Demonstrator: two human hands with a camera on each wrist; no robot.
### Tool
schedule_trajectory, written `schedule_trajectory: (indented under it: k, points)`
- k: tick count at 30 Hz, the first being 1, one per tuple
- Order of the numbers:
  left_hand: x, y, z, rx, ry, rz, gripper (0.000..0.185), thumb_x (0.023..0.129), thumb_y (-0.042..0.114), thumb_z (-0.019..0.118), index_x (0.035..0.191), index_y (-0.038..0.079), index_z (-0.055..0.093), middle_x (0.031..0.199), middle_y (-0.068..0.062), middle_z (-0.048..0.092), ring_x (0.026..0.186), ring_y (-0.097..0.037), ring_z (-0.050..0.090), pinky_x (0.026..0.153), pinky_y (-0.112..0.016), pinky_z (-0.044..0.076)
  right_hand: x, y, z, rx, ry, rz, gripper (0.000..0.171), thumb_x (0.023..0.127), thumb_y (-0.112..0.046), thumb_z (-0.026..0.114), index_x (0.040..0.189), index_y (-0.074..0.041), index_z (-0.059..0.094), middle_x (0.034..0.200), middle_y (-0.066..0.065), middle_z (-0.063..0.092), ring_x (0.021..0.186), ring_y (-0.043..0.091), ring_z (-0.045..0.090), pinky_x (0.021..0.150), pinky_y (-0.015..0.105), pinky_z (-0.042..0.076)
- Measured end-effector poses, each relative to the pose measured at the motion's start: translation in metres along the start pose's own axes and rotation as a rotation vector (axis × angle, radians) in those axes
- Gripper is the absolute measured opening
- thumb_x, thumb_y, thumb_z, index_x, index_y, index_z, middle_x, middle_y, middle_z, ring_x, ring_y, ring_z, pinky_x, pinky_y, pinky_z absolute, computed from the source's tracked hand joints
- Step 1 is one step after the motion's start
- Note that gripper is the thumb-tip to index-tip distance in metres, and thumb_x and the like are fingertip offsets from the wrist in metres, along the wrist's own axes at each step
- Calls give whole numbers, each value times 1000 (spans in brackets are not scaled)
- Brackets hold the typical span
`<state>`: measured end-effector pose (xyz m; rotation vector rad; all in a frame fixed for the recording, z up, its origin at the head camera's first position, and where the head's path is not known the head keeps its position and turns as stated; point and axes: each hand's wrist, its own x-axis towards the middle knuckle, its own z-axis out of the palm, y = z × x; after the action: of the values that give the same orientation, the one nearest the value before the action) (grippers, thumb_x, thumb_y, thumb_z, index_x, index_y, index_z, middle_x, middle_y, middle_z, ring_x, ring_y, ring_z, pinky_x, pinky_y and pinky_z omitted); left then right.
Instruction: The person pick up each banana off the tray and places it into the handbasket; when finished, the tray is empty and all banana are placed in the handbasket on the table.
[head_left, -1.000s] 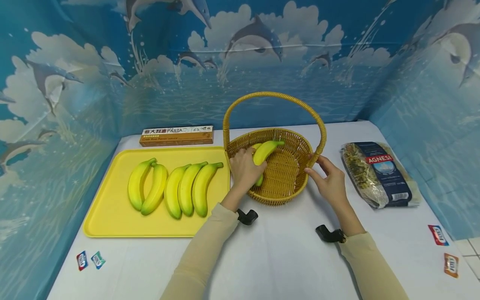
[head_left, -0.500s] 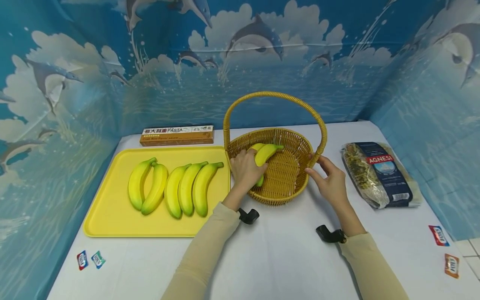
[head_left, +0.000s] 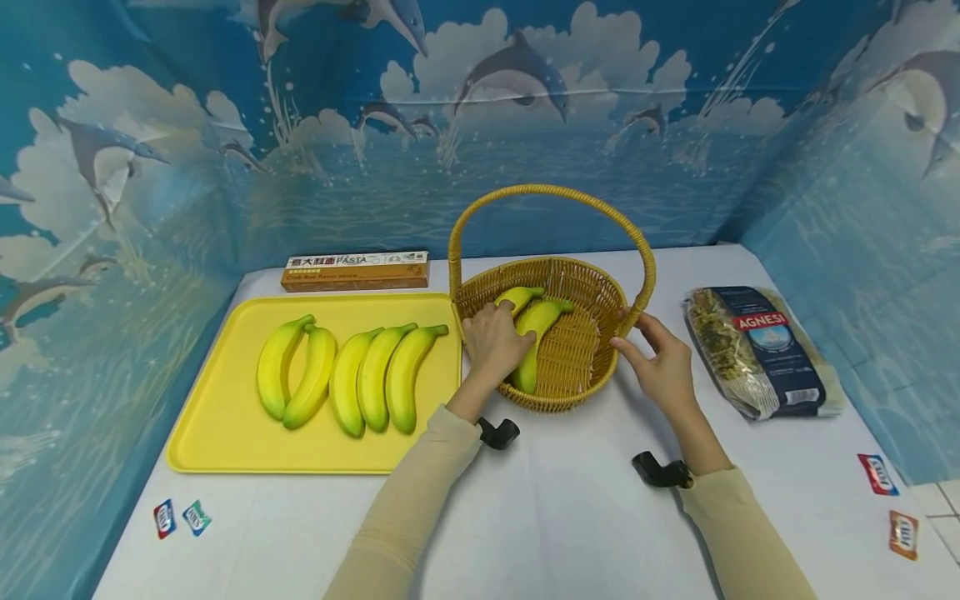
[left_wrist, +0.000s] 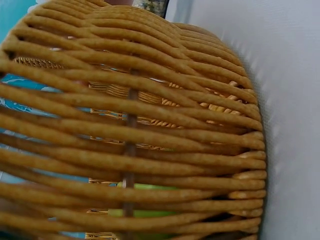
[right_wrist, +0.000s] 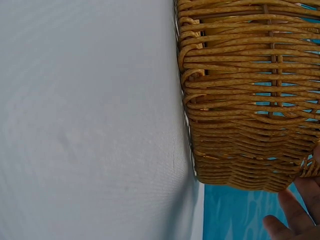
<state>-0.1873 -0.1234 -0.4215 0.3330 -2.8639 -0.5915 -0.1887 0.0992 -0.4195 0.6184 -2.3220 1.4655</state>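
Lying near basket [head_left: 570, 342]: bag [head_left: 772, 354] ("AGNESI")

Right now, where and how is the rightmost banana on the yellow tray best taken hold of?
Probably around the middle of the rightmost banana, from above and slightly right. It lies flat on the yellow tray, thickest there and narrowing to its stem; bare tray borders its right side, while the neighbouring banana crowds its left.

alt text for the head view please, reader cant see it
A person's left hand is inside a wicker basket with two bananas visible in it, while the right hand grips its right edge. Five more bananas lie on a yellow tray to the left; an AGNESI bag lies to the right.
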Motion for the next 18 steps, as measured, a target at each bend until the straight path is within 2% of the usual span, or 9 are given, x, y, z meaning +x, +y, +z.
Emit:
schedule_trajectory:
  k: [2, 5, 8, 10, 12, 14, 18]
  points:
    - [0, 0, 0, -18, 9, 7, 52, 82, 41, 76, 124, 12, 65, 106, -7, 68, 92, -24, 64, 81, -40, 41, 0, 0, 0, -4, 2, 0, 39, 85, 7, 68, 123, 10, 60, 122, 29, 63, 115, -18, 46, 105, 9, 35]
    - [-2, -1, -1, -97, 36, 40, 53, 83, 39, 76, 128, 13, 63, 110, -7, 67, 96, -23, 63, 82, -40, 42, 0, 0, 0, -10, 6, 2, 39, 85, 6, 69, 123, 10, 61, 121, 27, 64, 116, -17, 47, 105, 11, 37]
    - [-8, -4, -4, -227, 78, 117, 51, 84, 34, 75, 129, 12, 63, 111, -8, 66, 97, -23, 62, 81, -40, 43, 0, 1, 0, -16, 6, 7, 39, 85, 5, 69, 123, 9, 61, 121, 27, 64, 115, -17, 47, 104, 11, 37]
    - [-15, -7, -8, -317, 93, 178, 49, 84, 31, 75, 128, 11, 63, 108, -8, 64, 90, -21, 60, 79, -38, 42, 0, 2, 0, -11, 5, 13, 39, 85, 6, 69, 122, 10, 61, 121, 28, 64, 115, -18, 47, 104, 10, 37]
    - [-25, -11, -15, -396, 100, 232, 47, 84, 28, 74, 127, 10, 64, 107, -9, 63, 87, -23, 59, 78, -36, 41, 0, 2, 0, -9, 3, 16, 39, 85, 6, 69, 122, 10, 61, 121, 30, 63, 114, -19, 46, 103, 9, 36]
    - [-36, -16, -24, -453, 98, 258, 47, 83, 25, 75, 126, 9, 64, 107, -10, 62, 84, -24, 58, 78, -34, 40, 0, 2, 0, -9, 0, 14, 39, 85, 6, 69, 123, 11, 60, 120, 31, 63, 114, -19, 46, 103, 9, 36]
    - [-53, -35, -49, -526, 132, 258, 48, 81, 21, 76, 125, 7, 64, 108, -13, 61, 85, -28, 59, 76, -36, 41, 0, 2, -1, -5, -2, 10, 39, 85, 6, 69, 123, 10, 60, 120, 30, 63, 114, -19, 46, 104, 10, 37]
